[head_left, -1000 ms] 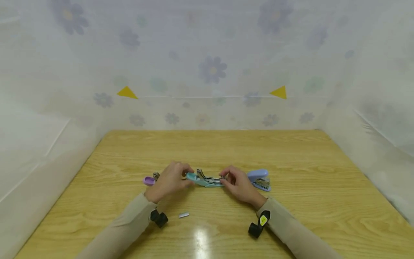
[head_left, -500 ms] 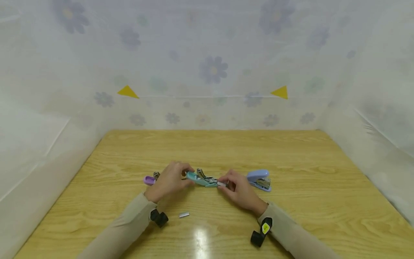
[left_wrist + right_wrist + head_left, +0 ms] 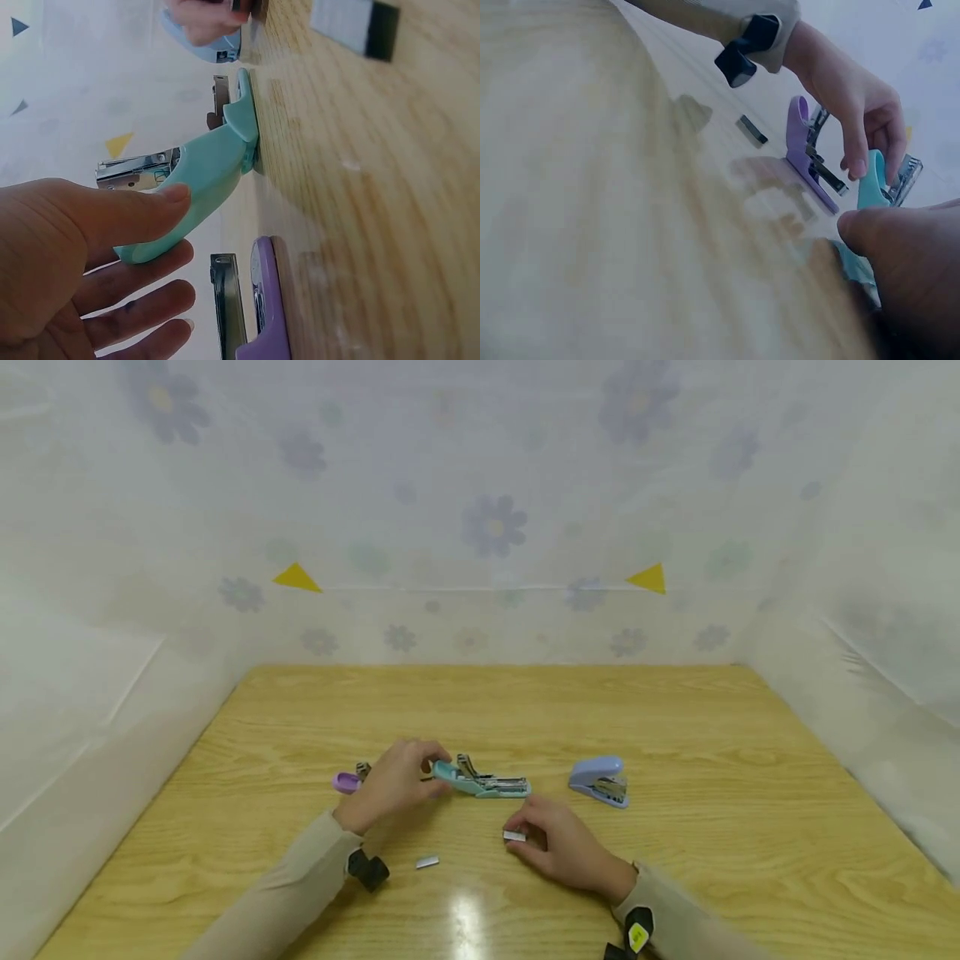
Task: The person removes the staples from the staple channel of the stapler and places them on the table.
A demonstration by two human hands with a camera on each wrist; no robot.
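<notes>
My left hand (image 3: 393, 785) pinches the raised cover of a teal stapler (image 3: 206, 169) between thumb and index finger; its other fingers stay spread in the left wrist view. Folded wide, the stapler (image 3: 502, 788) rests its base on the table, its metal magazine lying along the base and a metal piece standing up near the hinge. In front of the stapler's right end, my right hand (image 3: 566, 847) pinches a short silver strip of staples (image 3: 514, 836) between thumb and fingers. The right wrist view mostly hides that strip behind the thumb (image 3: 870, 229).
Partly behind my left hand lies a purple stapler (image 3: 347, 782), also folded wide. A closed blue stapler (image 3: 597, 769) stands to the right. Another staple strip (image 3: 427, 862) lies on the wooden table (image 3: 480, 718) near my left wrist. Flowered white sheeting (image 3: 495, 527) encloses the sides and back.
My right hand has drawn back from the teal stapler's magazine toward the front, with the staple strip in its fingers. My left hand keeps its grip on the cover.
</notes>
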